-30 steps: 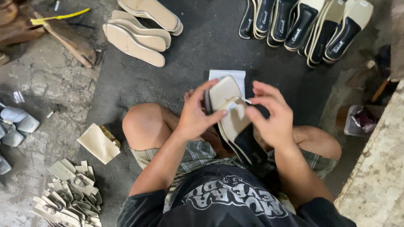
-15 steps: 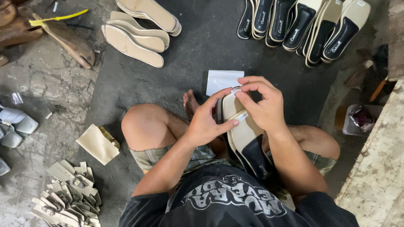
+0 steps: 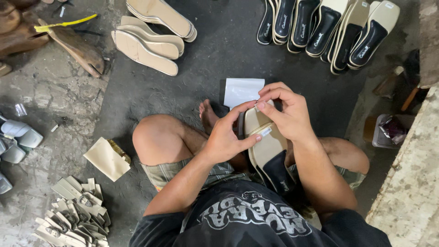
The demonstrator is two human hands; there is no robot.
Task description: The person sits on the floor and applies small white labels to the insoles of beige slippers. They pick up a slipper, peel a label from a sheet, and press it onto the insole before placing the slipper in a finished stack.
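Observation:
I sit cross-legged on a dark floor with a beige sandal (image 3: 267, 148), black at its heel, resting on my lap. My left hand (image 3: 226, 137) grips its left edge, thumb and fingers spread toward the toe, with a small white sticker (image 3: 266, 132) on the insole by my fingertip. My right hand (image 3: 286, 112) covers the sandal's toe end, fingers pinched together there. A white sheet (image 3: 242, 90) lies on the floor just beyond my hands.
A row of finished black-and-beige sandals (image 3: 327, 27) stands at the top right. Bare beige soles (image 3: 146, 39) lie at the top left. A pile of grey straps (image 3: 75, 208) and a tan pouch (image 3: 107, 158) sit at my left. A concrete ledge (image 3: 411, 183) runs along the right.
The sandal has come down from a raised, tilted hold onto my lap. Both hands moved toward its toe end, and my right hand now pinches there.

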